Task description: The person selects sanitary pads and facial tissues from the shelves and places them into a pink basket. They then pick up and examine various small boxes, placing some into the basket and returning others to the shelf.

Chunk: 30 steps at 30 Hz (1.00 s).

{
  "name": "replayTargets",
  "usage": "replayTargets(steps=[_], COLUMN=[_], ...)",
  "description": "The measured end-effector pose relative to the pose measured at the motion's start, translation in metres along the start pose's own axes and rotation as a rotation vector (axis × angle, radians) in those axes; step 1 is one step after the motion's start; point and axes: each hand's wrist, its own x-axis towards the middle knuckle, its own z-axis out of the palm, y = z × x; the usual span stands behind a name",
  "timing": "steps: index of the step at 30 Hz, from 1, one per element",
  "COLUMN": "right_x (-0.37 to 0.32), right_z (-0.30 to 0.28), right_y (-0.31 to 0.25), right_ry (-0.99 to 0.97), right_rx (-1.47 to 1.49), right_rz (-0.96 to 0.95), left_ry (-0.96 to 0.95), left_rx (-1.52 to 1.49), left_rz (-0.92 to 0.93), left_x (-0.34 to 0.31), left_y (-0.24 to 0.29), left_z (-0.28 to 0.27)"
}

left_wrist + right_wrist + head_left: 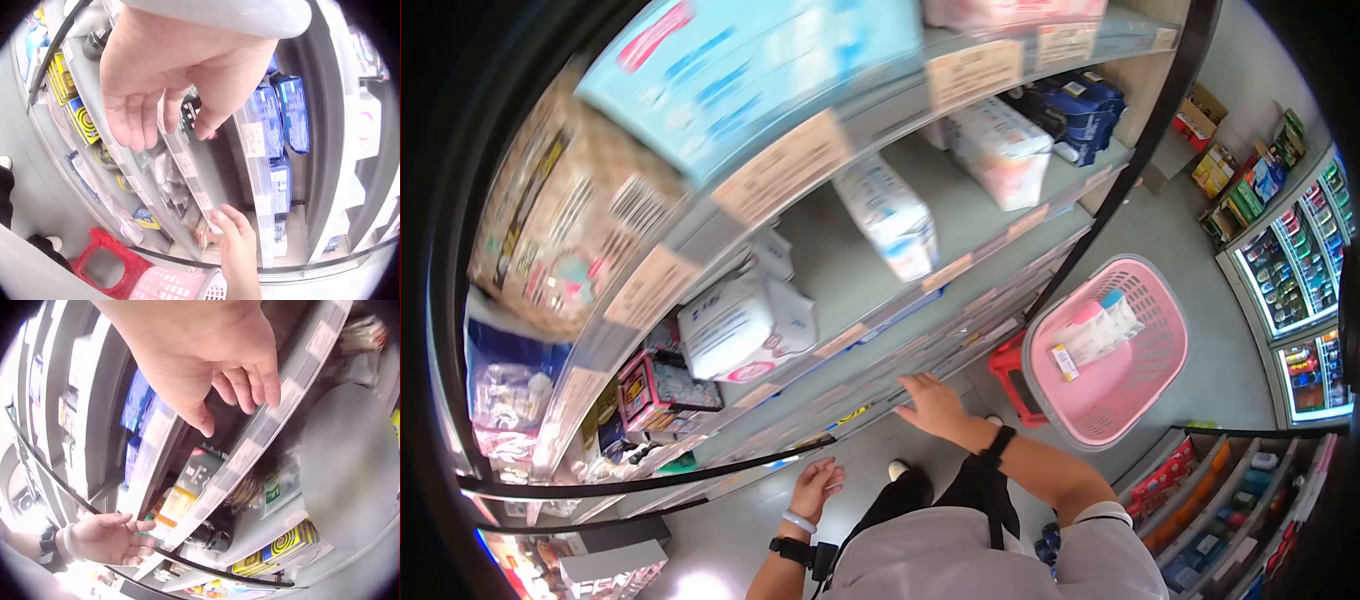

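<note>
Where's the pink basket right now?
In the head view, the pink basket is right of centre, above and to the right of the right hand, with a red frame at its left edge.

Bare floor point(1220, 350) right of the pink basket point(1115, 400) leaves passage. Left of it, a red plastic stand point(1006, 378) and shelving point(815, 240) obstruct.

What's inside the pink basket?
Inside the pink basket I can see white-and-pink packaging with some blue, and a small, pale box. They cover part of the basket's bottom, so I can't see what, if anything, is underneath.
</note>
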Motion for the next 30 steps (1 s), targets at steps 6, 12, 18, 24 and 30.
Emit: replayTargets(steps=[6, 12, 18, 24, 30], right_x=[0.053, 0.074, 0.064, 0.060, -0.007], right_z=[0.082, 0.122, 0.113, 0.121, 0.031], right_y=[-0.041, -0.045, -0.058, -0.020, -0.028], right_ry=[0.106, 0.051, 0.057, 0.371, 0.005], right_rx=[-0.116, -0.080, 0.113, 0.772, 1.155], right_rz=[-0.145, -0.048, 0.065, 0.173, 0.740], left_ry=[0.061, 0.063, 0.020, -0.055, -0.087], left_rx=[-0.015, -0.014, -0.029, 0.021, 0.043], left_rz=[0.014, 0.027, 0.034, 0.011, -0.003], left_x=[-0.019, -0.029, -0.024, -0.011, 0.003], left_y=[-0.015, -0.027, -0.026, -0.024, -0.010], left_z=[-0.081, -0.136, -0.141, -0.120, -0.079])
